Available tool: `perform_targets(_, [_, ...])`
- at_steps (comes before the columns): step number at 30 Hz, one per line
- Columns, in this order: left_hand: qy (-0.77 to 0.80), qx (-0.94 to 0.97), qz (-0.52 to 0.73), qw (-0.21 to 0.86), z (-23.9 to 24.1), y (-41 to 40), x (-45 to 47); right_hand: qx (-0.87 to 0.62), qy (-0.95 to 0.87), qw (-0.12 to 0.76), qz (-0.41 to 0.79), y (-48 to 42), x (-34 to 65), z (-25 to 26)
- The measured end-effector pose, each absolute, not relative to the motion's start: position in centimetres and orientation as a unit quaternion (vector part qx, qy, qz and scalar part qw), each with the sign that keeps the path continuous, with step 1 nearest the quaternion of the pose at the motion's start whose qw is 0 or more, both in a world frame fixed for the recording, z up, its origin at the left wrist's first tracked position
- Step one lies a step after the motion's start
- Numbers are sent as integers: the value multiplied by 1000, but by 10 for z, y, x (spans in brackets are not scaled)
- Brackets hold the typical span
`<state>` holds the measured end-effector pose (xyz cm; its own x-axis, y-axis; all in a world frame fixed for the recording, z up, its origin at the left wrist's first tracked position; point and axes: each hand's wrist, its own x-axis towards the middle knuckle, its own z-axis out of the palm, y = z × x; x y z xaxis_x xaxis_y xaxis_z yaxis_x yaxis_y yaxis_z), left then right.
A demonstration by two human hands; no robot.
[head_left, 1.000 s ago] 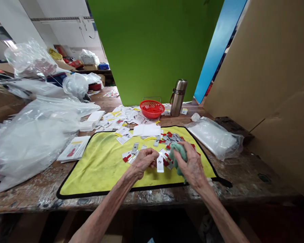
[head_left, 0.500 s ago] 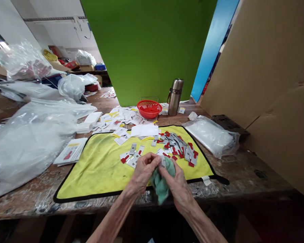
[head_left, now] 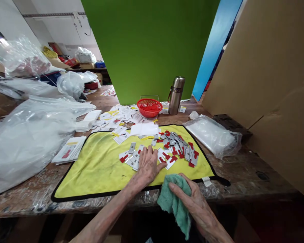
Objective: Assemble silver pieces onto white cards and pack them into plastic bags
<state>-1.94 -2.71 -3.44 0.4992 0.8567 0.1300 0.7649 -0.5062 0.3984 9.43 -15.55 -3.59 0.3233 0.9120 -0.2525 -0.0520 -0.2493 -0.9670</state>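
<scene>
Resting the left hand (head_left: 149,166) palm-down at the near middle of the yellow microfiber mat (head_left: 98,172), fingers spread on or just beside a small group of metal tags with red tabs (head_left: 130,158). Gripping a green terry cloth (head_left: 174,200) in the right hand (head_left: 195,202) at the mat's near edge, hands apart, only the right clamped on anything. Lying right of centre on the mat: a larger loose heap of the same tags (head_left: 179,148), overlapping and unstacked, so much of this batch appears left to handle. Showing no finished pile on the mat, though a squared stack of white sheets (head_left: 144,129) sits at its far edge. Beyond it, printed white cards (head_left: 121,116) spread across the wooden workbench (head_left: 245,175) before a red plastic basket (head_left: 149,107), contents unclear, and a steel vacuum flask (head_left: 176,95).
</scene>
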Motion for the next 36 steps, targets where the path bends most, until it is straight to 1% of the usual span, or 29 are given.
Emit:
perform_targets(2, [477,848,156,169,-39,-29,-13,-635,-351,509,464,-156,93,-37])
perform_targets(4, [474,832,193,215,-42,-25,-14,-632,-365,506,460,-158,94,-38])
perform_targets(6, [470,795,239,300,-43,-19,-17,-636,-367,507,452,-160,99,-38])
perform_targets(8, [464,730,281,416,-40,-13,-20,-651,-368,512,423,-158,108,-35])
perform_targets(11, [451,621,315,559,-29,-10,-22,-681,-418,494,343,-142,120,-23])
perform_targets(13, [437,575,315,616,-19,-13,-22,-685,-472,489,262,-126,118,-14])
perform_targets(15, [414,535,314,666,-10,-17,-22,-645,-549,499,183,-111,108,-12])
perform_targets(17, [398,494,322,703,-5,-21,-25,-601,-626,480,130,-106,96,-17])
perform_targets(19, [407,468,336,709,-5,-22,-31,-582,-665,456,107,-110,88,-27])
perform_targets(22, [441,458,348,689,-12,-23,-40,-600,-648,445,151,-126,92,-37])
perform_targets(23, [446,454,351,687,-14,-24,-41,-623,-611,454,180,-130,95,-38])
perform_targets(25, [440,446,357,693,-17,-30,-39,-658,-500,498,263,-131,98,-35])
perform_targets(28, [414,463,357,698,-18,-42,-31,-609,-343,575,425,-125,90,-29])
perform_targets(30, [405,490,352,687,-16,-46,-31,-553,-301,584,512,-122,82,-26])
perform_targets(32, [409,517,348,667,-13,-43,-40,-536,-303,568,546,-125,80,-25])
perform_targets(34, [438,559,346,614,-11,-33,-55,-550,-328,555,531,-131,87,-26])
perform_targets(35, [465,593,351,556,-10,-27,-62,-567,-336,554,508,-134,93,-27])
perform_targets(36, [494,635,356,476,-10,-20,-67,-586,-340,556,482,-137,99,-29])
